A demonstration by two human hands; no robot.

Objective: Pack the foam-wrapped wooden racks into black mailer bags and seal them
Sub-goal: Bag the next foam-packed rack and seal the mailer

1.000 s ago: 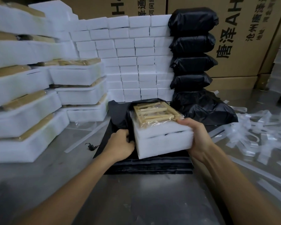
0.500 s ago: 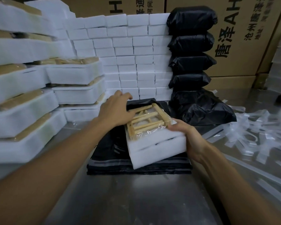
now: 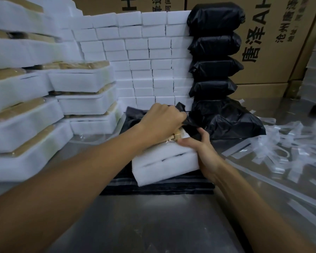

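A foam-wrapped wooden rack lies tilted on a flat pile of black mailer bags at the table's middle. Its far end, where a bit of wood shows, sits at the mouth of a black mailer bag. My left hand reaches over the rack's top and grips the bag's edge, fingers curled. My right hand holds the rack's right far corner, thumb on top of the foam. Most of the wood is hidden under my left hand.
Stacks of foam-wrapped racks fill the left side. A wall of white foam blocks stands behind. Several packed black bags are piled at the back right before cardboard boxes. Clear peel strips litter the right of the steel table.
My left hand went from the rack's left side up over its top to the bag's edge. The rack slid away from me, toward the bag mouth, and black film now covers its far end.
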